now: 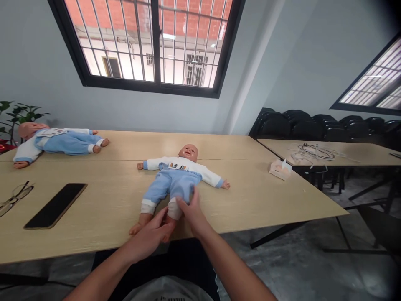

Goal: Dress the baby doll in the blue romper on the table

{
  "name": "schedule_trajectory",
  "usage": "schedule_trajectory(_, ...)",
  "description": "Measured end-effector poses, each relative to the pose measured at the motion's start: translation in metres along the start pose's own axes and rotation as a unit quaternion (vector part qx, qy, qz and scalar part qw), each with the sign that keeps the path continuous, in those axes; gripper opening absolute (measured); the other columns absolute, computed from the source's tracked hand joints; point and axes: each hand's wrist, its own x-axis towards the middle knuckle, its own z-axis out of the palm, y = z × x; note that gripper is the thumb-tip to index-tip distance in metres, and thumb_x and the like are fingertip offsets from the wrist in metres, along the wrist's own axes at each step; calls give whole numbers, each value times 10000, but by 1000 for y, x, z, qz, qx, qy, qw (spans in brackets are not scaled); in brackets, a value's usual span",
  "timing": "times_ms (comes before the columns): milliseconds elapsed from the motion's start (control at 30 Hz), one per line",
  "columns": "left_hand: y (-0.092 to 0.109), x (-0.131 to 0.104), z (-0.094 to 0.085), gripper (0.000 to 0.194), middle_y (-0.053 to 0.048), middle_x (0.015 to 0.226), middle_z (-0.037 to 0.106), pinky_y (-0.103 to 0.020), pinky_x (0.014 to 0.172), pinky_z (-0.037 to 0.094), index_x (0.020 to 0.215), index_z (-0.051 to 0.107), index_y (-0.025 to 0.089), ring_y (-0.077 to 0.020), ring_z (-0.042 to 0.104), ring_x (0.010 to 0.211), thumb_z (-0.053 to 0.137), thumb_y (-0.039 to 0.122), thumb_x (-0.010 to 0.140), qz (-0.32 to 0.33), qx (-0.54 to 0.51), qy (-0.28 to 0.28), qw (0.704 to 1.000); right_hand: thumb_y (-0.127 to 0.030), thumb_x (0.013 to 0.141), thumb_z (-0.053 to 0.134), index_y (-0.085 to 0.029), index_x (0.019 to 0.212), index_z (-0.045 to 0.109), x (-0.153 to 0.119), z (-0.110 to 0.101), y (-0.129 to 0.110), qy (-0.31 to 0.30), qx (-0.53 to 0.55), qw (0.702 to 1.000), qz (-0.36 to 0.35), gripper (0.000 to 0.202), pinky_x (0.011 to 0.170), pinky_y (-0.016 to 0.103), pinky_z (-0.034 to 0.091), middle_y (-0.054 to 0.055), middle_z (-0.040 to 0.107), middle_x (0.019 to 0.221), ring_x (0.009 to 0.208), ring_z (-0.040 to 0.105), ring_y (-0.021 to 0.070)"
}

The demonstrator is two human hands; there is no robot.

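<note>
A baby doll (pixel 171 182) in a white top and light blue trousers lies on its back on the wooden table (pixel 250 184), its feet towards me. My left hand (pixel 152 236) closes around the ankle of the leg on the right. Higher up that same leg, my right hand (pixel 193 211) grips the trouser leg near its white cuff (pixel 173 207), thumb on top and fingers along the outer side. Part of the foot is covered by my left hand. The doll's other leg (pixel 153 196) rests untouched on the tabletop.
A second doll (pixel 67 142) in similar clothes lies at the far left. Glasses (pixel 19 195) and a black phone (pixel 56 205) are at the left front. On the right stand a tissue box (pixel 280 169) and another table with tangled cables (pixel 316 152).
</note>
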Motion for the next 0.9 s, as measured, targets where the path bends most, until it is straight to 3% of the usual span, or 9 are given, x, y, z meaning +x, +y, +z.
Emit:
schedule_trajectory(167,12,10,26,789,-105,1546,526,-436,1201,362,1634,276,231,-302,462,1435,568,513,958,41,9,-71,997,-295,727,716,-168,1541,393,10,-11,-35,6,-77,997,23,885,1228,481,328,174,445,1542,1457,407,345)
schedule_trajectory(300,38,8,3,639,-112,1451,605,-408,1007,523,1528,470,264,-294,615,1262,569,545,963,61,30,-141,988,-278,730,661,-159,1549,392,20,-43,-43,-42,-150,988,0,870,1250,474,278,166,428,1568,1481,380,327)
schedule_trajectory(400,50,28,-36,485,-108,1336,666,-354,849,554,1318,632,234,-263,673,1111,553,550,958,90,33,-57,994,-302,787,626,-173,1571,356,20,-71,-44,-100,-175,979,-7,839,1236,460,305,153,424,1583,1475,398,296)
schedule_trajectory(533,40,96,-90,534,-126,1155,722,-385,877,535,1182,651,158,-263,678,1008,613,592,873,109,86,145,980,-395,859,622,-209,1545,392,37,-89,-72,-157,-245,957,1,748,1224,489,315,150,439,1572,1471,405,300)
schedule_trajectory(600,31,135,-109,568,-131,1106,731,-401,913,525,1130,649,143,-277,679,1013,665,607,802,99,120,197,968,-471,896,601,-193,1532,400,57,-74,-95,-127,-314,940,-37,723,1236,491,287,166,420,1577,1492,364,306)
schedule_trajectory(633,27,153,-115,576,-133,1091,735,-407,924,520,1103,651,138,-284,677,1018,694,604,768,101,126,206,965,-487,920,575,-182,1530,397,69,-60,-106,-107,-344,930,-71,705,1234,475,289,171,423,1572,1491,362,299)
schedule_trajectory(700,22,183,-121,569,-123,1057,745,-406,918,520,1063,657,139,-285,679,1004,714,604,739,107,134,209,963,-475,949,560,-166,1508,430,95,-21,-122,-133,-400,896,-141,651,1194,434,343,169,503,1510,1426,440,287)
schedule_trajectory(800,20,209,-123,505,-106,1014,754,-387,885,524,1022,665,149,-267,690,954,693,590,776,128,135,205,961,-432,943,595,-133,1285,623,132,39,-125,-194,-526,807,-187,455,1039,415,450,182,669,1255,1205,593,309)
schedule_trajectory(900,17,218,-123,406,-87,955,759,-368,845,525,976,676,166,-245,696,885,667,546,833,149,133,201,959,-321,925,598,-120,1058,691,159,71,-115,-217,-613,729,-214,259,899,387,471,207,696,1152,1100,626,323)
